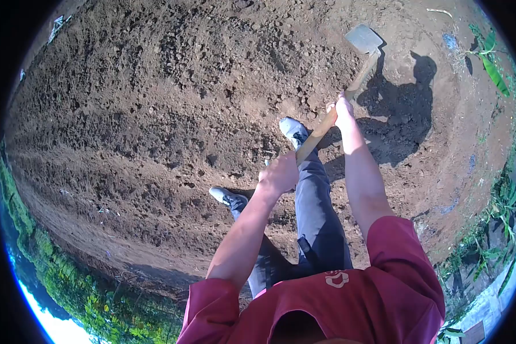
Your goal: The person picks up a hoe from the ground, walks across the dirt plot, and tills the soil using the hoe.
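Observation:
A hoe with a long wooden handle (322, 129) runs slantwise across the view. Its flat grey metal blade (364, 39) is at the upper right, over the brown soil; whether it touches the ground I cannot tell. Around the lower end of the handle my left hand (280, 173) is closed. Farther up the handle, nearer the blade, my right hand (343, 110) is wrapped round the wood. Both arms are stretched forward.
Loose, clumpy soil (155, 114) spreads ahead and to the left. My two shoes, one (293, 129) farther forward, stand on it. My shadow (404, 109) falls at the right. Green plants (495, 74) edge the right side, with more greenery at lower left.

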A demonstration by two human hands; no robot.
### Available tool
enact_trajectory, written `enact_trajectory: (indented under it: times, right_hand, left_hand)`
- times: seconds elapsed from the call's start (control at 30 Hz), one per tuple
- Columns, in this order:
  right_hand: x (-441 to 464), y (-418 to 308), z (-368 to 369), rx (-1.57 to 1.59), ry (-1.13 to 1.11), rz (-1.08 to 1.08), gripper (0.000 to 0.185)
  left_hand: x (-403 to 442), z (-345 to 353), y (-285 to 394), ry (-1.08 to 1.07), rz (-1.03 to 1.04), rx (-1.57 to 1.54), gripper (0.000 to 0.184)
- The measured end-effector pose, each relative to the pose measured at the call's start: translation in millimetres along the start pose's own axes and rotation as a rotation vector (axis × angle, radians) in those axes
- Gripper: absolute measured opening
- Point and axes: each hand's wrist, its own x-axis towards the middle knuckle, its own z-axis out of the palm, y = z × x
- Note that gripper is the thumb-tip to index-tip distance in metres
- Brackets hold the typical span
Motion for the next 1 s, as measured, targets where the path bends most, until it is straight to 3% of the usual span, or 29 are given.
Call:
enact_trajectory:
  times: [0.17,0.33,0.47,0.8,0.9,1.0]
  right_hand:
    - [11,64,18,-0.033,0.007,0.060,0.040]
    - [-30,115,30,-0.487,0.084,0.083,0.055]
    - [-114,100,40,-0.397,-0.031,0.041,0.045]
    - [-224,178,0,-0.119,-0.156,0.038,0.035]
    - [-246,178,-6,-0.105,-0.103,0.016,0.036]
    - [-267,163,-18,-0.091,-0.052,0.039,0.037]
  left_hand:
    - [-8,-16,-29,-0.029,-0.120,0.049,0.022]
    - [-63,18,-64,-0.054,-0.149,-0.058,0.029]
    - [-103,32,-70,-0.022,-0.144,-0.141,0.031]
    - [-237,69,-104,0.029,-0.128,-0.198,0.030]
    - [-254,65,-106,-0.034,-0.171,-0.218,0.033]
    - [-262,73,-121,-0.028,-0.074,-0.228,0.032]
